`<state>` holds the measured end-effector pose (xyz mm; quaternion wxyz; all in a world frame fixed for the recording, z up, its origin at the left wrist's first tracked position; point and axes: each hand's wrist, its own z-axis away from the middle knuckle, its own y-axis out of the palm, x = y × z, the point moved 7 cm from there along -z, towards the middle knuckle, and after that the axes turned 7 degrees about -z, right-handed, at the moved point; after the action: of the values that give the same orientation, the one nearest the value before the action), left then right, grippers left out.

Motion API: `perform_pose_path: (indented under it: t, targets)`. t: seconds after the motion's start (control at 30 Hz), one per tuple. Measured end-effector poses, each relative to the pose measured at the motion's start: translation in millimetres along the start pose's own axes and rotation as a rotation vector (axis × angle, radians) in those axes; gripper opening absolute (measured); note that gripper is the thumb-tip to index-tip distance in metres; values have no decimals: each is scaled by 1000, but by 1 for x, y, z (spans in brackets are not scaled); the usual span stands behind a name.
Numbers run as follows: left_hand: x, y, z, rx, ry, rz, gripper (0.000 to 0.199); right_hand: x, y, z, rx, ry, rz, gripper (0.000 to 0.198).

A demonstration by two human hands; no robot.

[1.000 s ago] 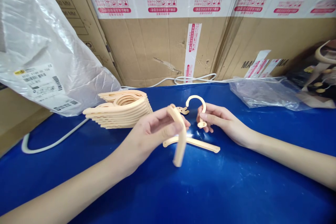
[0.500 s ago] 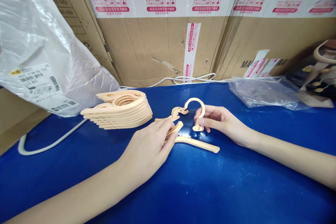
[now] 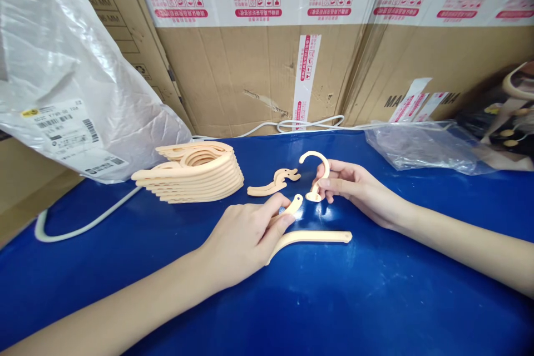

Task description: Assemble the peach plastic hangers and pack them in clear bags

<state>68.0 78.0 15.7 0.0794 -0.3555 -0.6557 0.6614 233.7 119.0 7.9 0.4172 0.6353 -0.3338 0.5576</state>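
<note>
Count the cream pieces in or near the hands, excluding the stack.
4: a hook in the right hand, a strip in the left hand, an animal-shaped piece beyond that hand, and a curved bar nearer the camera. The left hand may hide more.

Both hands [image 3: 237,242] [image 3: 354,189] are bare, w/ L & R forearms [image 3: 158,295] [image 3: 463,245] likewise bare, slim & smooth where vis.

left grip [image 3: 242,242]: palm down, pinching | right grip [image 3: 350,186]: pinching | forearms [image 3: 137,295]: angled inward
</note>
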Motion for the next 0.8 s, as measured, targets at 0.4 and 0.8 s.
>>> perform_pose_path:
  t: [0.4,0.8]
  targets:
    - [-6,-2,1,14,104,75,24,0,-1,1,-40,46,-76,30]
    - [-11,-2,2,34,189,70,22,-4,4,1,73,57,-96,30]
